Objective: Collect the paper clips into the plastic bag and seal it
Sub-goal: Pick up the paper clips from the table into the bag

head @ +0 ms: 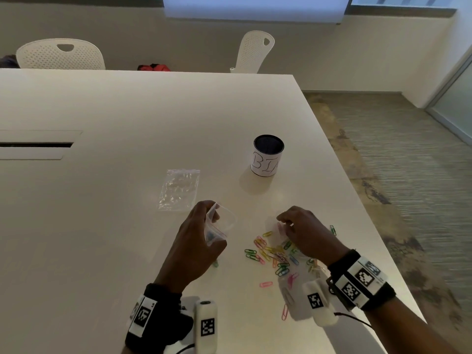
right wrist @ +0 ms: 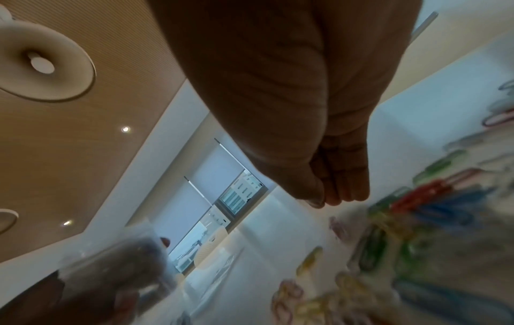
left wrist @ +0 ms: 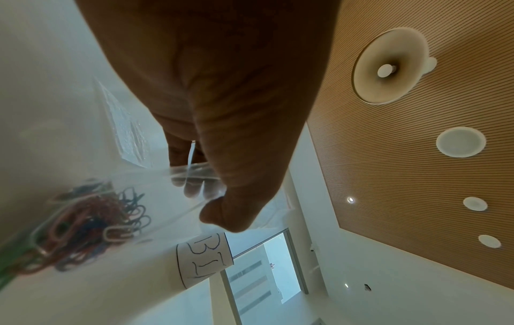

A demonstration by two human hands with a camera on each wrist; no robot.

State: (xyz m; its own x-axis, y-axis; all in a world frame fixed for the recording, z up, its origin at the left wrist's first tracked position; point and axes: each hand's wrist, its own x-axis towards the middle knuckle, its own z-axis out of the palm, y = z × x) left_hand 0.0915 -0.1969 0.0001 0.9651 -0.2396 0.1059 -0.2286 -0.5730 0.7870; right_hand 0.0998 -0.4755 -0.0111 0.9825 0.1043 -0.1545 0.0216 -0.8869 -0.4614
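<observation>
Gripping plastic bag (head: 217, 226) — left hand (head: 196, 241) raised.

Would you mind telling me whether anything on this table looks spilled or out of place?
Yes: coloured paper clips lie scattered loose on the table under the right hand, some strays apart. A second, crumpled plastic bag lies unused beyond the left hand.

White matte tabletop (head: 127, 111); two white perforated plastic chairs (head: 61, 56) behind. Grey striped carpet floor (head: 408, 154). Slatted wooden ceiling (left wrist: 403, 154), round recessed lights (left wrist: 460, 142).
</observation>
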